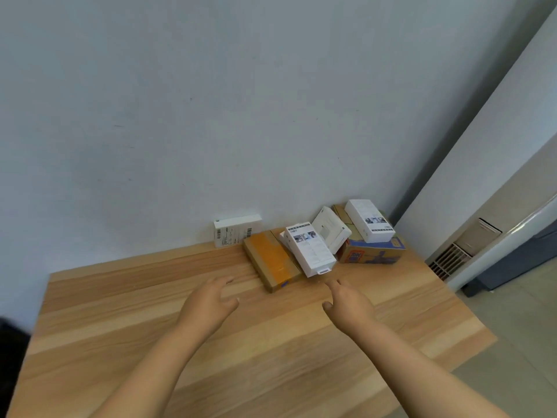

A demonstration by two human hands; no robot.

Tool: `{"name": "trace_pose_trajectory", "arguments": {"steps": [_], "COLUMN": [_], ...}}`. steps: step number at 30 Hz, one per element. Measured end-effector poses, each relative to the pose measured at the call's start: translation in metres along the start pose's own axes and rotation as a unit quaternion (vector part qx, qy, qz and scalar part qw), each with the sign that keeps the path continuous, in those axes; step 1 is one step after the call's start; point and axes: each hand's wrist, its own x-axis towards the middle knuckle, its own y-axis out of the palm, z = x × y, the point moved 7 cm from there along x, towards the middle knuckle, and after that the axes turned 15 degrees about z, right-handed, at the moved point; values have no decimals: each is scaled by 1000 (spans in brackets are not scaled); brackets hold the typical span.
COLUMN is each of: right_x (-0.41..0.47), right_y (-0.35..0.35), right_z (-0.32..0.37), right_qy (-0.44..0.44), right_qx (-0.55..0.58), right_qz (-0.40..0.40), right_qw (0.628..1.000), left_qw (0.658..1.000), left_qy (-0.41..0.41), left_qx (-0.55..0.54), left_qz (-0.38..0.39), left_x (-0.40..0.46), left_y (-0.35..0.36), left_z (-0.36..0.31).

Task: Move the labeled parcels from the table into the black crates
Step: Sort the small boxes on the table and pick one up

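Several parcels sit at the far edge of the wooden table (120, 327) by the wall. A white labeled box (236, 230) stands on edge against the wall. Beside it lies an orange-brown flat carton (269, 260), with a long white box (310, 248) leaning on it. Another white box (331, 229) tilts behind, and a white box (369, 220) rests on a cardboard carton (372, 251). My left hand (211, 303) and right hand (346, 303) hover over the table just short of the parcels, fingers extended, holding nothing. No black crate is clearly visible.
A grey-white wall rises right behind the parcels. At the right, past the table edge, stands a white unit with a vent grille (449, 260) on a tiled floor. A dark shape (12, 342) shows at the left edge.
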Motion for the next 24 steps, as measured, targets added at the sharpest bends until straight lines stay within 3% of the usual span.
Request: {"name": "trace_pose_trajectory", "arguments": {"steps": [14,24], "right_x": [152,199], "right_y": [-19,-1], "right_z": [-34,-41], "right_qy": [-9,21], "right_qx": [-12,-6], "right_qz": [39,86], "right_qw": [999,996], "left_qw": [984,970], "left_qy": [-143,-190], "left_qx": [-20,-42], "left_qz": [-109,-148], "left_x": [17,13], "left_y": [-4,7], "left_z": [-7,-22]}}
